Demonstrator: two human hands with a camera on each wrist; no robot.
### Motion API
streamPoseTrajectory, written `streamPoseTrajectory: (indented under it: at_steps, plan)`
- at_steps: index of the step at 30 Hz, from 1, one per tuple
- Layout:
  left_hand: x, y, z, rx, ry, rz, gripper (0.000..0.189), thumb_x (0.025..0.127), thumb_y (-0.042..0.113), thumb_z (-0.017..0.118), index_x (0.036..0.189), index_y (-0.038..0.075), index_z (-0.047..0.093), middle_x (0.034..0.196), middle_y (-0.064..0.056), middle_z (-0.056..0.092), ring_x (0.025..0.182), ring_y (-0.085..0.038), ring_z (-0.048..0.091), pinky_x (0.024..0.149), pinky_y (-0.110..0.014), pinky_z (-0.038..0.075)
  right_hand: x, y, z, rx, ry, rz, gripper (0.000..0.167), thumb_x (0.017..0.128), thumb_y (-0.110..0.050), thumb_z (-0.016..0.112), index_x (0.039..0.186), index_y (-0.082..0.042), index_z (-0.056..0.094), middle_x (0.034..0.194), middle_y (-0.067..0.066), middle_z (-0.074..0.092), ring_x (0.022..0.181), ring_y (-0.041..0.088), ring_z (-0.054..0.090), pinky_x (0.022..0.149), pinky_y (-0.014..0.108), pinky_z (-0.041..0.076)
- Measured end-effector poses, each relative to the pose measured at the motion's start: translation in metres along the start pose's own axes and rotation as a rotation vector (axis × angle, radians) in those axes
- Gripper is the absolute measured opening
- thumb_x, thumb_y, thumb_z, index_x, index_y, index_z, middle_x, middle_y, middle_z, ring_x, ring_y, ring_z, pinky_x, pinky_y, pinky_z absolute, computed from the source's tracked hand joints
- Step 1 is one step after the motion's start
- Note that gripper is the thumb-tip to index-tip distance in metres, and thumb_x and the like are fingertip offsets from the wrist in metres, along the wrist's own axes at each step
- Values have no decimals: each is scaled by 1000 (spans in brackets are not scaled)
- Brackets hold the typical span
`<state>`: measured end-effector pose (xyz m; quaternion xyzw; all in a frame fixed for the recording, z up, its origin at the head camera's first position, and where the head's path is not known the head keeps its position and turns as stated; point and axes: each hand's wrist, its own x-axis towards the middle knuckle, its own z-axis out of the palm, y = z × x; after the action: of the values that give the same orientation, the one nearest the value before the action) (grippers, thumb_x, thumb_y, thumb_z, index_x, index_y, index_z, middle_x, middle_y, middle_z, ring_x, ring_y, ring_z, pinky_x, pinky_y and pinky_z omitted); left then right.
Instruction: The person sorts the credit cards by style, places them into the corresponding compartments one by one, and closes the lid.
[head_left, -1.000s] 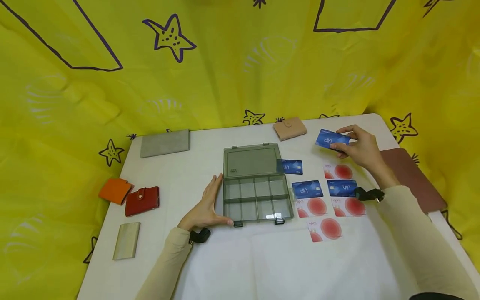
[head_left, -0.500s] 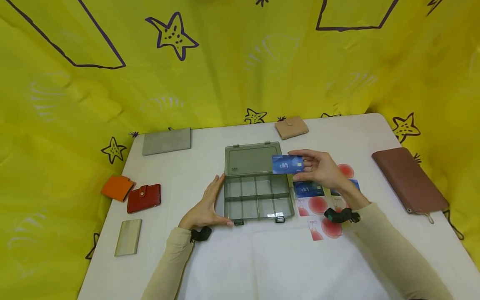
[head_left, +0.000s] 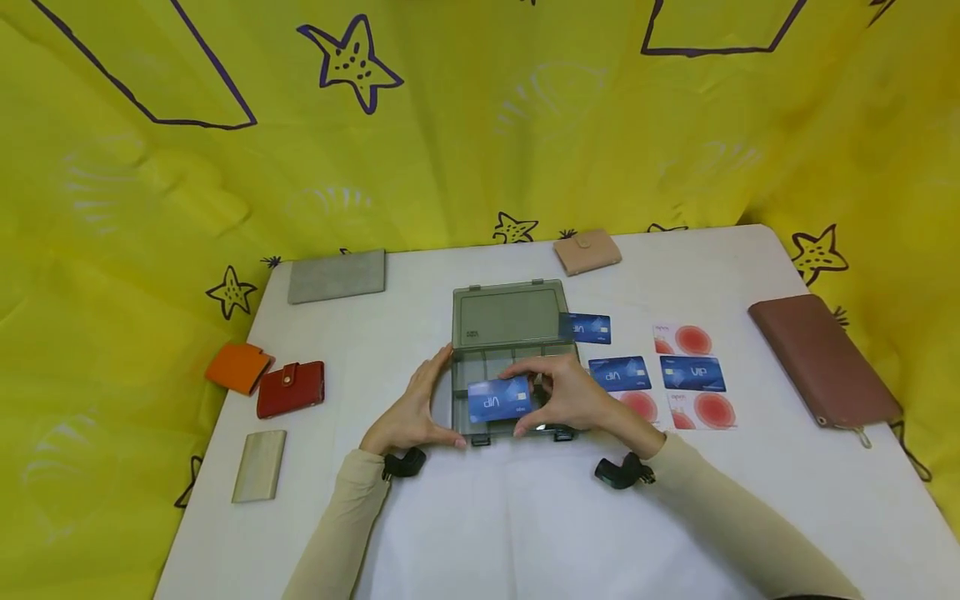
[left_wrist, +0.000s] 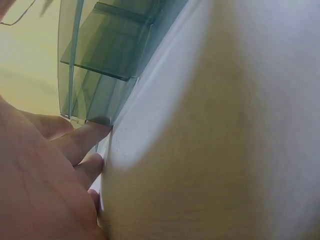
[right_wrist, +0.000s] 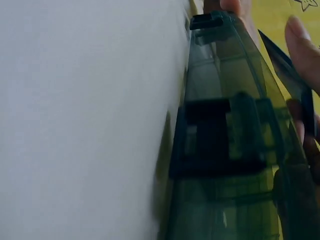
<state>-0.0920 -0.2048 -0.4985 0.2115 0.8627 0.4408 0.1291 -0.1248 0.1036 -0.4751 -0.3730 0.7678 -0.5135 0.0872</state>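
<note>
My right hand (head_left: pixel 572 398) pinches a blue VIP card (head_left: pixel 498 402) between thumb and fingers, above the compartments of a transparent grey-green divided plastic box (head_left: pixel 507 315). The box lies with its lid folded back. In the right wrist view, the same card (right_wrist: pixel 286 70) is seen nearly edge-on, above the box (right_wrist: pixel 220 195). My left hand (head_left: pixel 411 412) rests against the box's left side, its fingers extended and its thumb at the front left latch. The left wrist view shows those fingertips (left_wrist: pixel 100 130) touching the box wall. The card and right hand hide several compartments.
Right of the box lie blue VIP cards (head_left: pixel 693 373) and white-and-red cards (head_left: pixel 703 411); one blue card (head_left: pixel 592 328) reaches to the lid's edge. Wallets lie around: brown (head_left: pixel 825 360), beige (head_left: pixel 587 252), grey (head_left: pixel 337 277), orange (head_left: pixel 240 368), red (head_left: pixel 290 390) and pale gold (head_left: pixel 258 467).
My right hand has carried the blue VIP card from the table's right side, leftward and nearer, to above the box compartments. My left hand has stayed at the box's left side.
</note>
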Motion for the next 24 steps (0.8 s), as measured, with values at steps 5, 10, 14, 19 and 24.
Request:
streamPoseTrajectory:
  at_steps: [5, 10, 14, 19, 24]
  plan:
    - [1, 1, -1, -7, -4, -32, 147, 64, 26, 104, 172, 12, 5, 178, -17, 16, 162, -46, 9, 129, -72, 11, 6, -3, 11, -181, 2, -67, 74, 56, -32, 106, 122, -15, 78, 102, -3, 69, 85, 15, 58, 74, 26, 54]
    - [1, -1, 1, -6, -2, -25, 147, 65, 25, 104, 172, 11, 5, 177, -19, 18, 163, -46, 7, 132, -68, 4, 9, -9, 17, -339, -30, -36, 76, 53, -43, 106, 120, -19, 80, 110, -4, 65, 100, 13, 63, 87, 34, 58]
    - [1, -1, 1, -2, -1, -23, 147, 65, 25, 104, 172, 12, 4, 177, -18, 19, 163, -45, 8, 132, -66, 4, 10, -12, 18, -413, -68, 10, 77, 53, -49, 105, 121, -22, 81, 113, -4, 61, 101, 14, 60, 86, 34, 56]
    - [0, 0, 0, -8, 5, -20, 147, 64, 24, 104, 172, 11, 5, 177, -19, 20, 163, -45, 9, 132, -67, 5, 10, -15, 13, -390, -117, 37, 80, 56, -49, 103, 128, -22, 79, 120, -1, 57, 103, 16, 58, 87, 34, 56]
    - [1, 0, 0, -10, 6, -17, 147, 63, 26, 104, 172, 12, 6, 177, -18, 19, 163, -45, 9, 131, -69, 6, 11, -10, -15, -269, -55, 57, 72, 67, -34, 102, 130, -14, 76, 119, 7, 61, 95, 23, 58, 81, 33, 54]
